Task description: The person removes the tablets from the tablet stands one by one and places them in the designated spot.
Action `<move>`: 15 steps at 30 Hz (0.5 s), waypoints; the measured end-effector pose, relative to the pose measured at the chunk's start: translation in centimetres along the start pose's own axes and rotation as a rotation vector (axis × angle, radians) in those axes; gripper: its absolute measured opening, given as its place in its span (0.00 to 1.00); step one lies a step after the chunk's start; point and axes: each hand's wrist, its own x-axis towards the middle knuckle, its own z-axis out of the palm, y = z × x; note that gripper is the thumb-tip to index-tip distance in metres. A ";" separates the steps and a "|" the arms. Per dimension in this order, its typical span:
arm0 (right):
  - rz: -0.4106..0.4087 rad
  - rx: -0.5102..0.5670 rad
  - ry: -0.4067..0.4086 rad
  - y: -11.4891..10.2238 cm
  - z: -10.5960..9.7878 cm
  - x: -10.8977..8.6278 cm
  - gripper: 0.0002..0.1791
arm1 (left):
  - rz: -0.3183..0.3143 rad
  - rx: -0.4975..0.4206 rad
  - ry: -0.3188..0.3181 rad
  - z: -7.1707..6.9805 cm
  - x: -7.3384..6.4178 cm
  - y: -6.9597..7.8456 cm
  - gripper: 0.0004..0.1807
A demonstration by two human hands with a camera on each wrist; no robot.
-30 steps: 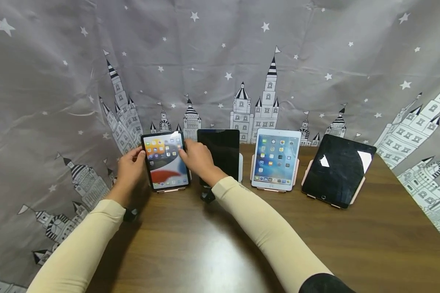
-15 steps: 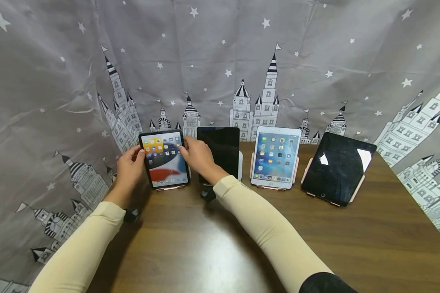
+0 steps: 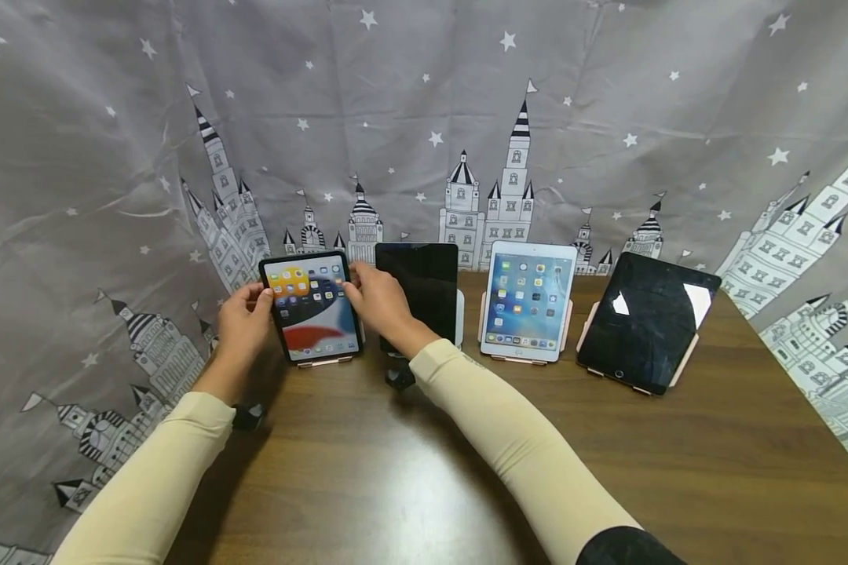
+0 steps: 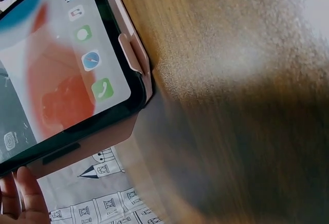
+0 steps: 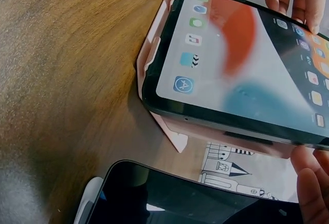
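Pink stand [image 5: 152, 54] carries the lit tablet [image 3: 314, 310], leftmost in the row, front lips under its bottom edge evidently to stop sliding. Left hand [image 3: 243, 322] and right hand [image 3: 380, 300] pinch opposite side edges, fingers bent, presumably to steady it. Dark tablet [image 3: 431, 286] stands just right, apart.

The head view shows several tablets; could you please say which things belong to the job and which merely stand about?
Job:
black-framed tablet, lit screen
its pink stand
left hand
right hand

Standing about:
dark black tablet beside it
white-framed tablet, lit screen
tilted black tablet, far right
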 end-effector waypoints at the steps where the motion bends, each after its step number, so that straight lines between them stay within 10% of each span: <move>1: -0.004 0.009 -0.002 0.0 0.0 0.0 0.14 | -0.008 0.004 0.002 -0.1 0.0 0.1 0.22; 15: -0.043 0.145 0.033 0.0 0.2 -0.3 0.10 | 0.019 0.008 0.016 -0.4 -0.4 0.1 0.20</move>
